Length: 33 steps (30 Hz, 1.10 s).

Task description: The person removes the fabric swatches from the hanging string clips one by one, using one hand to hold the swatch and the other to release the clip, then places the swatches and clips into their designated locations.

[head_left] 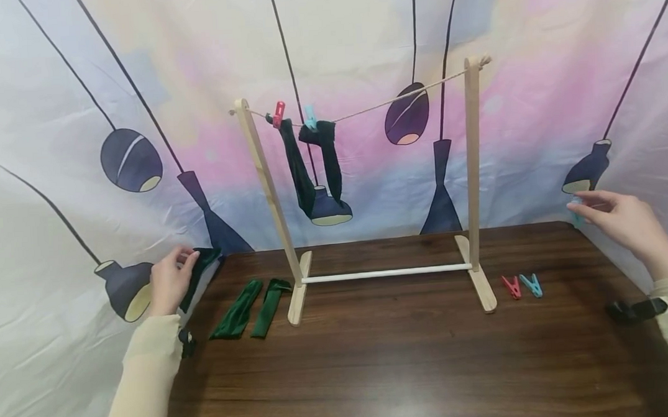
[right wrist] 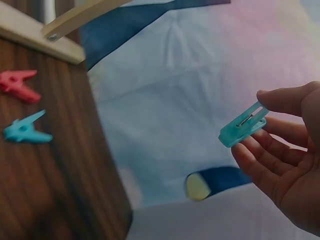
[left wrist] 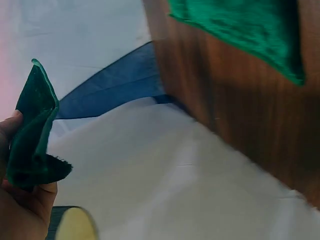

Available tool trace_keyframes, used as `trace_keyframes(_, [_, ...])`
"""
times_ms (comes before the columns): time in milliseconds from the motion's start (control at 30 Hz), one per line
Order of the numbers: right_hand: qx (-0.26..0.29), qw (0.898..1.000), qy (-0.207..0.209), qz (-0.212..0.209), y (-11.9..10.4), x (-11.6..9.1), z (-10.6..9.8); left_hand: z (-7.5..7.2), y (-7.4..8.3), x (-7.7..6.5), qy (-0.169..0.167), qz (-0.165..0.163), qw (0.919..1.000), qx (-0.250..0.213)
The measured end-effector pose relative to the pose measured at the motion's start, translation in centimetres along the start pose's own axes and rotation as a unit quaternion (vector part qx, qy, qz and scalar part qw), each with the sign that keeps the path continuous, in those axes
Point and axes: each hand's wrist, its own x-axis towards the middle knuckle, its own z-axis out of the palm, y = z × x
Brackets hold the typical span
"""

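My left hand (head_left: 172, 281) pinches a dark green velvety cloth strip (head_left: 200, 273) off the table's left edge; in the left wrist view the cloth (left wrist: 35, 120) looks folded between thumb and fingers. Out to the right, my right hand (head_left: 628, 220) holds a light blue clothespin (right wrist: 244, 125) by its handle end, its tip pointing away from the fingers. Two similar green strips hang from the rope (head_left: 371, 111) of a wooden drying rack (head_left: 476, 165), one under a red clothespin (head_left: 278, 114), the other under a blue clothespin (head_left: 310, 119).
Two more green strips (head_left: 237, 309) lie on the brown table (head_left: 396, 355), left of the rack. Right of its foot lie a red clothespin (head_left: 511, 287) and a blue clothespin (head_left: 531, 285). A lamp-print curtain (head_left: 354, 39) hangs behind. A white bar (head_left: 387, 273) joins the rack's feet.
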Motion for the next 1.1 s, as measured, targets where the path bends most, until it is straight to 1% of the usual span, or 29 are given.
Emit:
trace_keyframes(100, [-0.011,1.000,-0.004,0.005,1.0,-0.5,0.5,0.7,-0.4,-0.5,-0.009,0.000,1.0000,0.002])
trace_keyframes(233, [-0.018,1.000,-0.006,0.009,2.3,-1.3,1.2,1.8,-0.9,-1.2,-0.014,0.014,0.9998,0.011])
trace_keyframes(333, [-0.027,0.999,-0.007,0.018,3.4,-2.0,1.6,2.7,-1.5,-1.8,-0.031,0.020,0.9992,0.013])
trace_keyframes(467, [-0.037,0.999,-0.017,0.026,4.7,-2.7,2.4,3.8,-2.4,-2.8,-0.057,0.006,0.9982,0.017])
trace_keyframes(600, [-0.036,0.999,-0.029,0.025,5.6,-3.1,3.5,4.7,-3.3,-3.8,-0.068,-0.004,0.9973,0.028])
trace_keyframes(767, [-0.034,0.997,-0.065,-0.006,6.6,-3.6,5.1,5.5,-4.0,-4.9,-0.087,-0.014,0.9953,0.040])
trace_keyframes(867, [-0.041,0.995,-0.087,-0.020,7.2,-3.9,5.9,5.8,-4.2,-5.3,-0.101,-0.020,0.9933,0.052])
trace_keyframes(1033, [-0.045,0.993,-0.109,-0.014,7.8,-4.0,6.9,6.2,-4.6,-5.6,-0.124,-0.027,0.9895,0.069])
trace_keyframes(1100, [-0.047,0.992,-0.116,-0.011,7.9,-4.0,7.3,6.2,-4.8,-5.6,-0.140,-0.039,0.9868,0.072])
